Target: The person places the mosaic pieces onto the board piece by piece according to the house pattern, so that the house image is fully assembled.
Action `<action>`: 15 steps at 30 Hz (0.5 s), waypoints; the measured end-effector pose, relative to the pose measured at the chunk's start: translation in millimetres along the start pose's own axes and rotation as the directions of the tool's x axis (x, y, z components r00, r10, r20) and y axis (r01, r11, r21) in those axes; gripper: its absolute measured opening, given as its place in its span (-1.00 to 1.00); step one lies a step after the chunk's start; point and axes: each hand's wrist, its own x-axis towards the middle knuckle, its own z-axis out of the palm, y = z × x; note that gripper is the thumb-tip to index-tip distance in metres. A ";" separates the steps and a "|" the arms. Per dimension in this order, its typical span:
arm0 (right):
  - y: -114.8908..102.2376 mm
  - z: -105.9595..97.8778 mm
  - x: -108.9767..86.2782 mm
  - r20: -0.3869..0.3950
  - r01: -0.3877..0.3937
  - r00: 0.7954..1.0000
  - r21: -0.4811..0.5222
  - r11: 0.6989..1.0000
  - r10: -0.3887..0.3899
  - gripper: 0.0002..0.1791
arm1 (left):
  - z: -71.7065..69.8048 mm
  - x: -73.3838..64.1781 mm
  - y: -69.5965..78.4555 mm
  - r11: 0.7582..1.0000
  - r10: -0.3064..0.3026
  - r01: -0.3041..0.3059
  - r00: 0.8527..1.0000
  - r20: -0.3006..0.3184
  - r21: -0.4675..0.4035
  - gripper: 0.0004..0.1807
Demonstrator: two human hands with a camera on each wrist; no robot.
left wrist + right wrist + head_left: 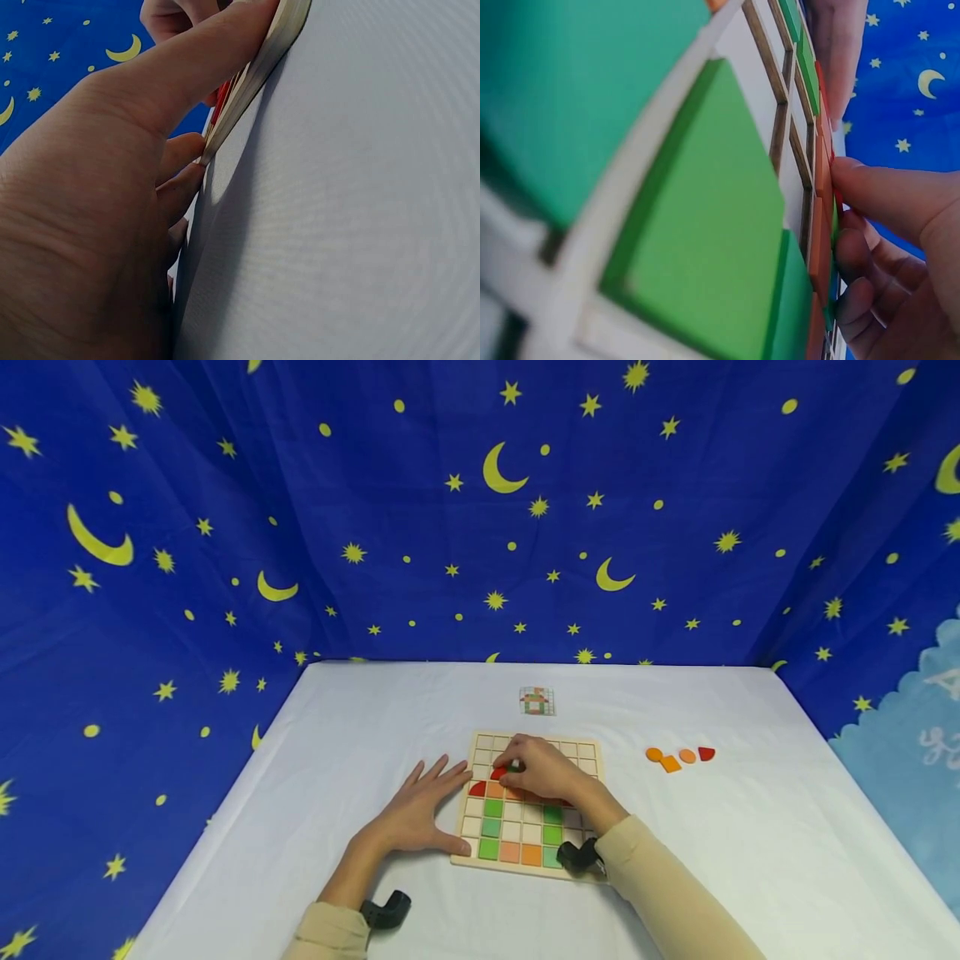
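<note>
A wooden grid board (512, 812) lies on the white table with green, orange, pink and red pieces set in its squares. My left hand (416, 810) is spread along the board's left side, thumb on the lower left corner and fingertips at the edge. Over the upper middle of the board, my right hand (546, 768) pinches a red curved piece (498, 773) between thumb and fingers. That hand covers part of the squares there. In the right wrist view, the thumb (885, 191) is right at the red piece, low over the board.
Loose pieces lie right of the board: an orange disc (654, 754), an orange square (671, 764), a peach disc (687, 756) and a red quarter circle (707, 753). Behind the board is a small pattern card (537, 701). A blue star-printed curtain (420, 510) encloses the table.
</note>
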 end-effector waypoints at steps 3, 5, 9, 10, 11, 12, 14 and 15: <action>-0.3 -0.4 0.6 0.006 0.005 1.000 -0.006 1.000 -0.005 -0.73 | -0.1 -0.3 -0.1 1.000 -0.001 0.001 1.000 -0.001 -0.001 0.26; -0.5 -0.6 1.3 0.009 0.011 1.000 -0.005 1.000 -0.011 -0.73 | -0.3 -0.5 0.0 1.000 -0.001 0.001 1.000 -0.005 -0.005 0.25; -1.8 -1.0 1.7 0.013 0.020 1.000 0.002 1.000 -0.020 -0.73 | -0.5 -0.7 0.1 1.000 -0.002 0.002 1.000 -0.007 -0.001 0.26; -2.1 -0.9 1.6 0.012 0.020 1.000 0.000 1.000 -0.020 -0.73 | -0.5 -0.8 0.1 1.000 -0.001 0.001 1.000 -0.007 -0.001 0.25; -2.4 -0.9 1.4 0.012 0.021 1.000 0.000 1.000 -0.021 -0.73 | -0.5 -0.8 0.0 1.000 -0.004 0.004 1.000 -0.004 0.004 0.26; -2.4 -1.1 0.8 0.012 0.020 1.000 -0.001 1.000 -0.020 -0.73 | -0.4 -0.3 0.1 1.000 -0.004 0.004 1.000 -0.001 0.006 0.26; -2.1 -1.3 0.1 0.010 0.015 1.000 -0.004 1.000 -0.015 -0.73 | -0.2 0.6 0.4 1.000 -0.007 0.007 1.000 0.004 0.006 0.26; -1.9 -1.3 -0.3 0.008 0.013 1.000 -0.001 1.000 -0.013 -0.73 | -0.1 1.0 0.5 1.000 -0.008 0.008 1.000 0.006 0.004 0.26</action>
